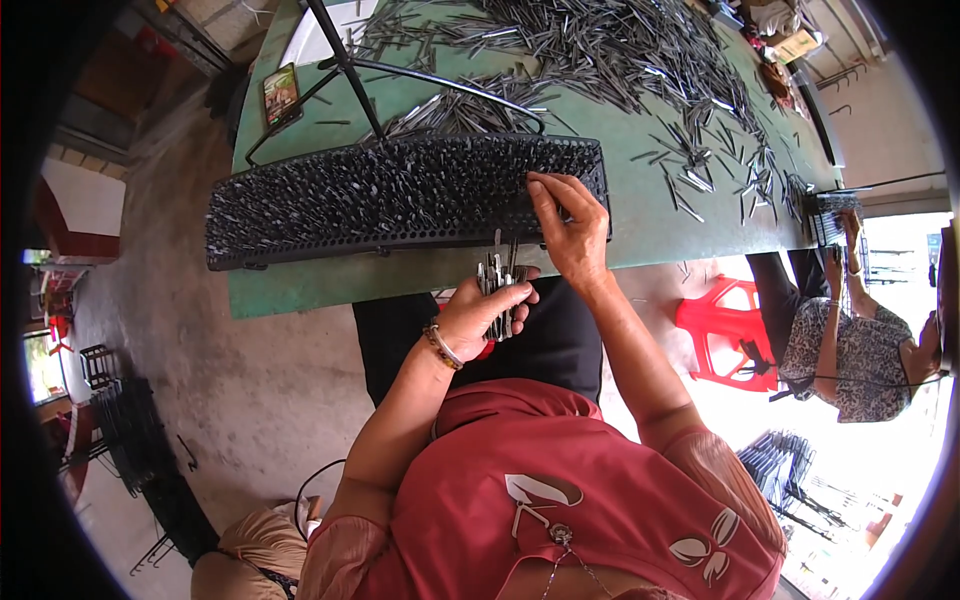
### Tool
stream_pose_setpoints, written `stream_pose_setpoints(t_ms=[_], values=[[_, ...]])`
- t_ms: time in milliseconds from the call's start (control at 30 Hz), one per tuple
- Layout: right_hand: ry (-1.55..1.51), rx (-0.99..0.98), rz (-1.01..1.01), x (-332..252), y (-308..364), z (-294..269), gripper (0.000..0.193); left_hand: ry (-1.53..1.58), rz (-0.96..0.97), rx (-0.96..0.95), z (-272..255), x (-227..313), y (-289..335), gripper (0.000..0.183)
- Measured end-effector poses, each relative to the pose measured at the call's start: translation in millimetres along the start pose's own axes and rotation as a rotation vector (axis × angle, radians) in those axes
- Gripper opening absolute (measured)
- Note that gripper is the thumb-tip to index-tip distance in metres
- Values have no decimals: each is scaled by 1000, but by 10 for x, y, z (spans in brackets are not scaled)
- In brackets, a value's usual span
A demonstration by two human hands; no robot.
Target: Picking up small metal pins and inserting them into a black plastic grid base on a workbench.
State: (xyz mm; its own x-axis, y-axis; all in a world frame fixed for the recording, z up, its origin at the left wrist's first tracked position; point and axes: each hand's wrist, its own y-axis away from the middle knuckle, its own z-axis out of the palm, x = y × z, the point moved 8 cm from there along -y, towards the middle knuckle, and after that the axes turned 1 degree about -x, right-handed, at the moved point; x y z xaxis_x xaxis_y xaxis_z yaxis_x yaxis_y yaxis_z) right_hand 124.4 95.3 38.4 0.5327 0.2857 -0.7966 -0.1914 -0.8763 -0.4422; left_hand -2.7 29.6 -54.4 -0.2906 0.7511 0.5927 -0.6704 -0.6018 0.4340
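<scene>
My left hand [480, 312] is closed around an upright bundle of thin grey metal strips [497, 275], just in front of the green table's near edge. A long black perforated rack [420, 243] lies along that edge, packed with many small strips [350, 190] standing on end in its holes. Above the right end of the rack is my right hand [573, 225], its thumb and fingertips pinched together over the holes. Whatever is between those fingertips is too small to make out.
Loose dark strips [620, 60] are heaped across the far part of the green table [330, 290]. A phone [281, 95] lies at the left, beside the black metal legs [345, 60] behind the rack. Another person [850, 350] works at the right, near a red stool [728, 325].
</scene>
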Motion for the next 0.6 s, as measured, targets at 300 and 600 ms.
stream_pose_setpoints(t_ms=[300,600], values=[[244,-72,-173,-77,66,77,19,-92,69,-23,66,97,29,32],[362,-185,-317,-193,59,144,21,-164,104,-45,31,105,6,32]])
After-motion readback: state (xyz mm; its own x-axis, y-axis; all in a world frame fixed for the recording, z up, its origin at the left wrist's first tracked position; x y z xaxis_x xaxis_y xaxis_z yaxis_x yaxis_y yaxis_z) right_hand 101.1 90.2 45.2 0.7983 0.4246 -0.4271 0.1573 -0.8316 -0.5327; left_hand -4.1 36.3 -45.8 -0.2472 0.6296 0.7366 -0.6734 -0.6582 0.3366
